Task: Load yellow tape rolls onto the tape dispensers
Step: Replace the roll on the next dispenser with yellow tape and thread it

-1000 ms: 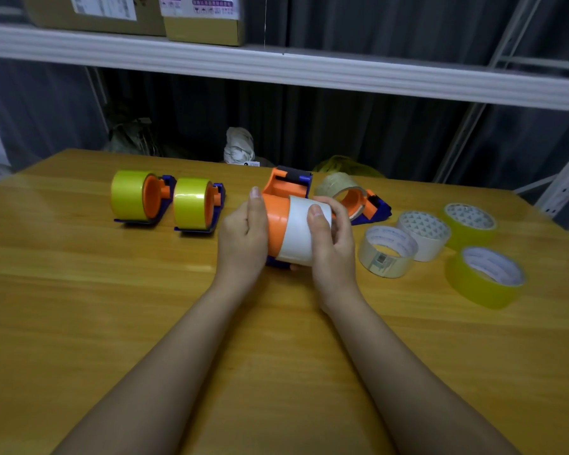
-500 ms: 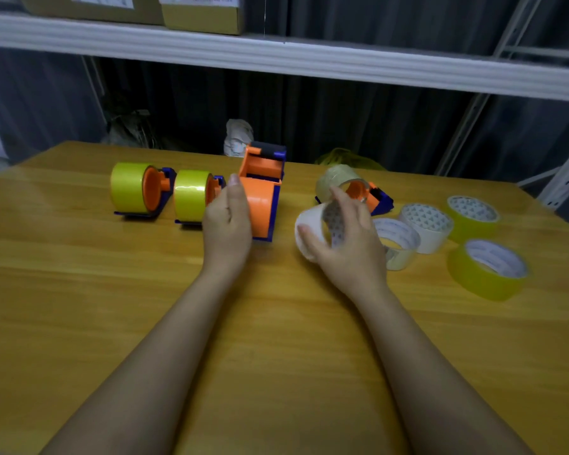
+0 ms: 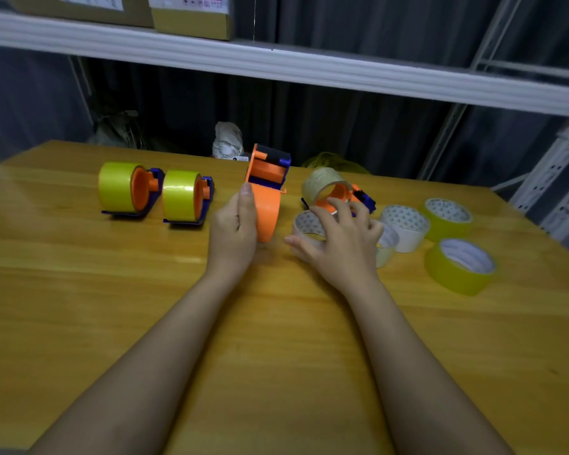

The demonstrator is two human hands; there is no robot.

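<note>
1. The left hand (image 3: pixel 234 228) grips the bare orange spool of an empty orange-and-blue tape dispenser (image 3: pixel 266 192) that stands at the middle of the wooden worktop (image 3: pixel 79 290); its fingers (image 3: pixel 246 201) lie pressed together along the spool's left side, and no tape sits on this spool.
2. The right hand (image 3: pixel 342 244) rests over a whitish tape roll (image 3: pixel 306 224) lying flat on the worktop just right of that dispenser. Its fingers are spread and curled over the roll's rim; whether they actually clamp it cannot be told.
3. Two loaded dispensers stand side by side to the left: the far-left dispenser (image 3: pixel 128 188) and the second dispenser (image 3: pixel 188 197), each carrying a yellow tape roll on its orange hub.
4. Behind the right hand a fourth dispenser (image 3: pixel 345 195) lies with a pale clear roll on its hub.
5. Loose rolls lie flat to the right: a white roll (image 3: pixel 406 228), a yellow roll behind it (image 3: pixel 447 218), a nearer yellow roll (image 3: pixel 459 267), and a pale roll (image 3: pixel 386 247) partly hidden by the right hand.
6. Cardboard boxes (image 3: pixel 191 14) sit on a white shelf (image 3: pixel 309 67) above the worktop's far edge.
</note>
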